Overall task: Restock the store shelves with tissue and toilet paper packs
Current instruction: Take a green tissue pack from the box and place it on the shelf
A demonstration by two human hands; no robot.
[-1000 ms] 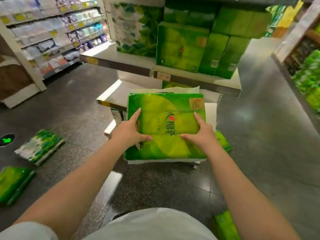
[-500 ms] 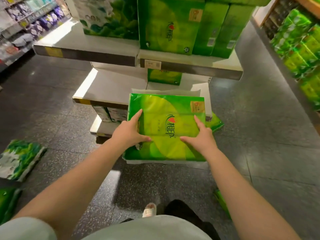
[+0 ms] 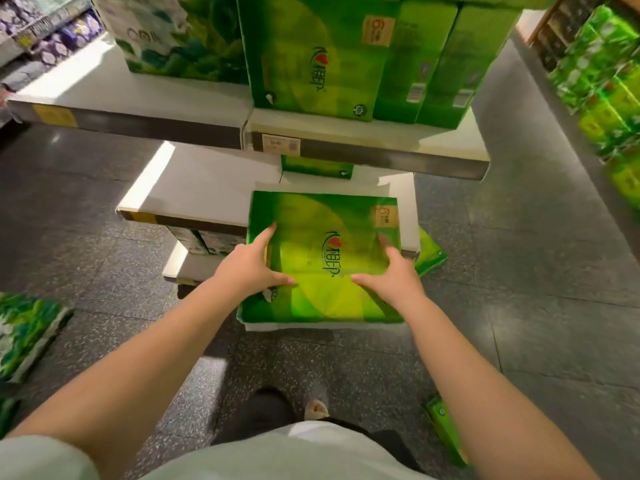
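Observation:
I hold a flat green tissue pack (image 3: 325, 237) level in front of me, its far edge over the right part of the lower white shelf (image 3: 204, 188). My left hand (image 3: 252, 268) grips its left side, thumb across the top and index finger stretched forward. My right hand (image 3: 391, 275) grips the right side the same way. The upper shelf (image 3: 381, 133) above carries upright green tissue packs (image 3: 311, 53) and a leafy-printed toilet paper pack (image 3: 180, 32).
Loose packs lie on the dark floor: a leafy one at left (image 3: 24, 330), a green one by my right leg (image 3: 446, 431), another green one under the held pack's right side (image 3: 429, 251). Stocked shelves stand at right (image 3: 609, 74) and far left (image 3: 45, 32).
The view has closed in on the shelf unit and tilted down. The pack stays gripped in both hands, now nearer the lower shelf.

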